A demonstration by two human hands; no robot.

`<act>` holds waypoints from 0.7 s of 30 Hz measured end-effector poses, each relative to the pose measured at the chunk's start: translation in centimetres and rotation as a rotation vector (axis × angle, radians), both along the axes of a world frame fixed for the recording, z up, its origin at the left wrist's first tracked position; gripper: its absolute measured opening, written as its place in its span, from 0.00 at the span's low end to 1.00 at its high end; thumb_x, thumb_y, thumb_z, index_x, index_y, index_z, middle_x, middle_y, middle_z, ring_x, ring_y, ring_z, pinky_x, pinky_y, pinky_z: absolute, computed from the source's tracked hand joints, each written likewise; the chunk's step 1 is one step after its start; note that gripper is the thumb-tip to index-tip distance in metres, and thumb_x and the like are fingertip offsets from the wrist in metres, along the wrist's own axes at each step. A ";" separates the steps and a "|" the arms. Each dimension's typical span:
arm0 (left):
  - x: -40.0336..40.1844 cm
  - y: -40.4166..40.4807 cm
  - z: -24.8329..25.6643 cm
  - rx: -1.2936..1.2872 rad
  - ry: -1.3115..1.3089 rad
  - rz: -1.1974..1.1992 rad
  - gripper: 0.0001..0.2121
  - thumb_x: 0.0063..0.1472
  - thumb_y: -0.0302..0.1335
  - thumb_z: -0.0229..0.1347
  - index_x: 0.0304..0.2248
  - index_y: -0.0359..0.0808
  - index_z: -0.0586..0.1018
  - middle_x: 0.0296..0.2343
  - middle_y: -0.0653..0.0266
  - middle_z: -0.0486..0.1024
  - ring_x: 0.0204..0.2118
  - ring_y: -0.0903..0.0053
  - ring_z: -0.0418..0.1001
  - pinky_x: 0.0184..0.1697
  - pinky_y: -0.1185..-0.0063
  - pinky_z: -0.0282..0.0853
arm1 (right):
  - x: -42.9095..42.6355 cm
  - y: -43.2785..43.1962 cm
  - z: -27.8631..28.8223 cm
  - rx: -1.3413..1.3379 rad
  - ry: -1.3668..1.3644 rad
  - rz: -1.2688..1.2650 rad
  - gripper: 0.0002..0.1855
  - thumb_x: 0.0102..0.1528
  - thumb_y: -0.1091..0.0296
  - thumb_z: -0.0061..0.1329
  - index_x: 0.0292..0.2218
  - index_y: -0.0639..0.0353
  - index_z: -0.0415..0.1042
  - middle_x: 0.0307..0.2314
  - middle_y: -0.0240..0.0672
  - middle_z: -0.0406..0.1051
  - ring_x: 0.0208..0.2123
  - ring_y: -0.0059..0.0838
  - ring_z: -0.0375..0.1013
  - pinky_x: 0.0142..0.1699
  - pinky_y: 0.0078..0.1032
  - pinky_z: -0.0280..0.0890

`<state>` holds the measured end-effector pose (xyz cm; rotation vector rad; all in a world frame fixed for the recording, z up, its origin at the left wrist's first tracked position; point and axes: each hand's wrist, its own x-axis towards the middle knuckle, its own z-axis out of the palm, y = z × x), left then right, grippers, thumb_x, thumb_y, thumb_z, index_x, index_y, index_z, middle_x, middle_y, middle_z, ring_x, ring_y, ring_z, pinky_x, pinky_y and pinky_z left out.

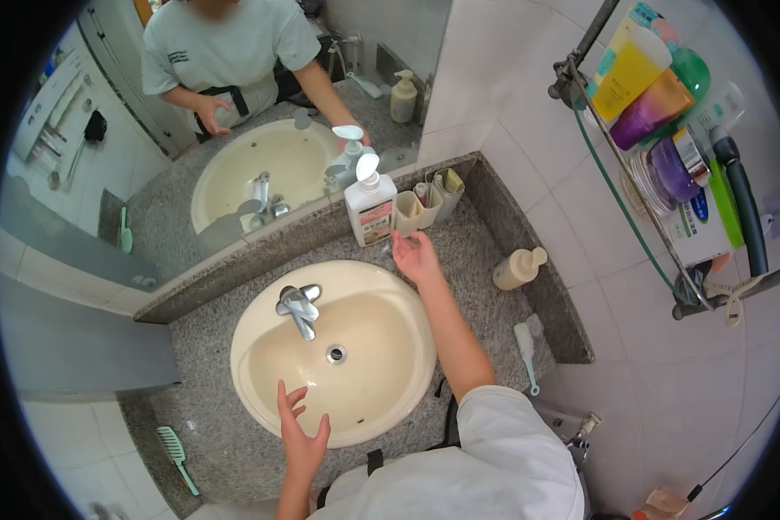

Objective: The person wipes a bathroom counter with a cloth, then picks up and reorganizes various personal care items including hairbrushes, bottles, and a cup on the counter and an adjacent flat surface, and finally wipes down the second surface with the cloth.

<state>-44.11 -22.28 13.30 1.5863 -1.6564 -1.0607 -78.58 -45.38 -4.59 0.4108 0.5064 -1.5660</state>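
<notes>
My right hand [416, 255] reaches over the granite counter, fingers apart, near the lower right edge of a white pump bottle [372, 208] with a pink label. It appears to hold nothing; whether its fingertips touch the bottle, I cannot tell. Just right of that bottle stand small cream holders [411, 211] with slim items inside. Over the near left rim of the cream oval sink [390, 325], my left hand [304, 429] is empty with its fingers spread. A chrome faucet [298, 309] is mounted at the sink's back left, and the drain [336, 354] shows in the basin.
At the counter's right stand a beige pump bottle [517, 269] and a white-and-green brush [525, 354]. A green hairbrush [179, 458] lies at the left edge. A mirror [234, 162] rises behind the sink. Upper right, a wall rack [630, 169] holds several tubes and jars.
</notes>
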 end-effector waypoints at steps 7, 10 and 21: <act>0.2 -0.1 0.2 0.016 -0.021 0.034 0.43 0.48 0.18 0.58 0.62 0.31 0.48 0.45 0.52 0.68 0.51 0.64 0.67 0.49 0.71 0.65 | -1.7 -1.8 0.1 -0.065 -0.251 -0.108 0.26 0.51 0.76 0.42 0.51 0.76 0.56 0.49 0.55 0.63 0.43 0.37 0.72 0.44 0.26 0.73; 0.4 0.0 -0.2 0.026 -0.025 0.033 0.42 0.49 0.18 0.57 0.62 0.31 0.48 0.45 0.52 0.68 0.50 0.65 0.67 0.48 0.71 0.65 | -1.9 -2.1 0.2 -0.099 -0.279 -0.143 0.26 0.50 0.76 0.41 0.51 0.76 0.56 0.49 0.53 0.64 0.44 0.38 0.72 0.44 0.29 0.73; 0.0 -0.6 -0.7 0.061 -0.073 -0.036 0.41 0.49 0.18 0.57 0.61 0.32 0.50 0.45 0.53 0.67 0.50 0.65 0.67 0.49 0.70 0.63 | 0.3 -3.4 -2.5 0.445 1.401 -0.145 0.30 0.41 0.63 0.64 0.44 0.60 0.65 0.36 0.39 0.69 0.35 0.32 0.73 0.40 0.29 0.69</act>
